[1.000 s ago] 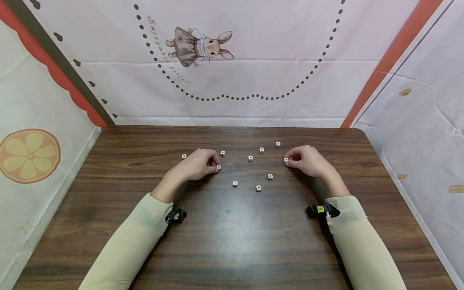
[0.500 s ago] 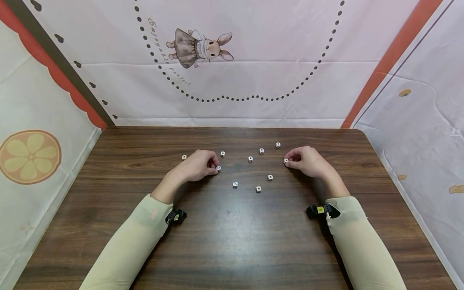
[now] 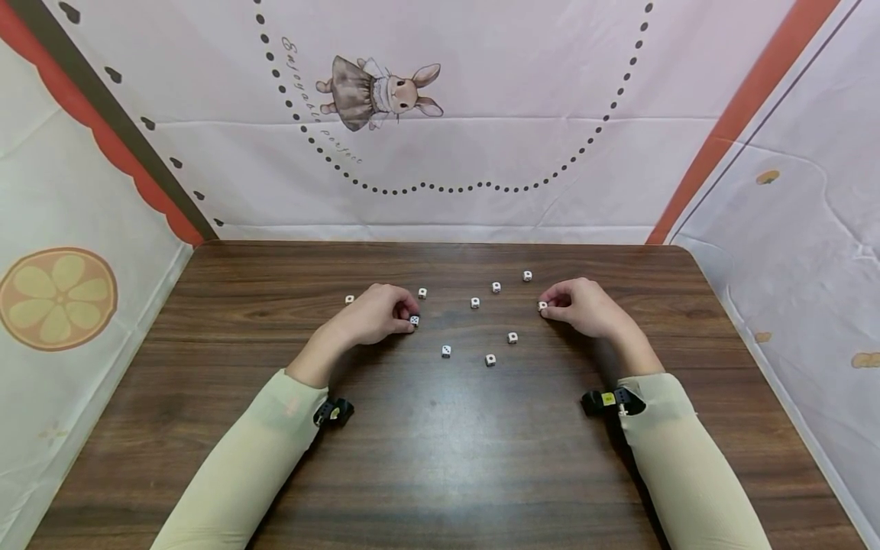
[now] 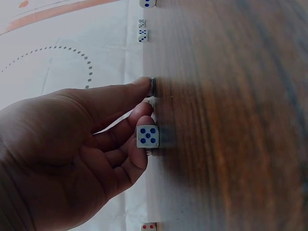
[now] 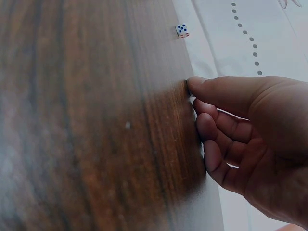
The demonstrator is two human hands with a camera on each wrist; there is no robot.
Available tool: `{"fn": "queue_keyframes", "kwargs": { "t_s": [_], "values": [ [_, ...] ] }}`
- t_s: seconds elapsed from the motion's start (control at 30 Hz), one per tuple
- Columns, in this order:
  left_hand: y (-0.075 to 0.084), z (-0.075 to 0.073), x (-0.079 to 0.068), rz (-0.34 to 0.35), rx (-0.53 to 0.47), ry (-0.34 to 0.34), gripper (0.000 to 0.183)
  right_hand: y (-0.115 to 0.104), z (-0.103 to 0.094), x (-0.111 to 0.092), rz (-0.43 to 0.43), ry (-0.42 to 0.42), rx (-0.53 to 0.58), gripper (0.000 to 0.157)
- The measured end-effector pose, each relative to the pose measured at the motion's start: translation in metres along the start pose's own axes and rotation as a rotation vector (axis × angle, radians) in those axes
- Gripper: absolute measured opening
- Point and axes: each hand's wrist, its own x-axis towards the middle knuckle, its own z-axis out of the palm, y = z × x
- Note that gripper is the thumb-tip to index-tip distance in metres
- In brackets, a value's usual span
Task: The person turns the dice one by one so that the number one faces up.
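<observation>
My left hand (image 3: pixel 376 315) pinches a white die (image 3: pixel 415 321) between thumb and fingertips at the table surface. Five pips show on that die's top. In the left wrist view, a die with five blue pips (image 4: pixel 147 136) shows in front of the curled fingers, close to the wood. On the right, my right hand (image 3: pixel 586 307) holds another die (image 3: pixel 542 306) by thumb and fingertips, low over the table. The right wrist view shows the thumb (image 5: pixel 216 91) hiding most of it. Near the left fingertips lies a die with one pip up (image 3: pixel 422 293).
Between the hands several dice lie scattered, among them one with three pips (image 3: pixel 446 351) and one nearer the front (image 3: pixel 490 360). Another die (image 3: pixel 349 299) rests left of the left hand. A printed cloth (image 3: pixel 481 153) hangs behind the brown wooden table (image 3: pixel 440 458).
The die in my left fingertips has turned so its five pips sit squarely, and it has shifted slightly toward me. The right hand stays in place with its die.
</observation>
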Motion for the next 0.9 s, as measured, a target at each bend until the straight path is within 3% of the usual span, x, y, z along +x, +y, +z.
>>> {"fn": "queue_keyframes", "kwargs": {
  "t_s": [0.63, 0.9],
  "values": [
    [0.0009, 0.0034, 0.0041, 0.019, 0.036, -0.026, 0.018, -0.0010, -0.0001, -0.0005, -0.003, -0.006, -0.014, 0.011],
    [0.0021, 0.0039, 0.0036, 0.024, 0.035, -0.024, 0.011, -0.0013, -0.0001, -0.0007, 0.002, -0.005, -0.010, 0.011]
  ]
}}
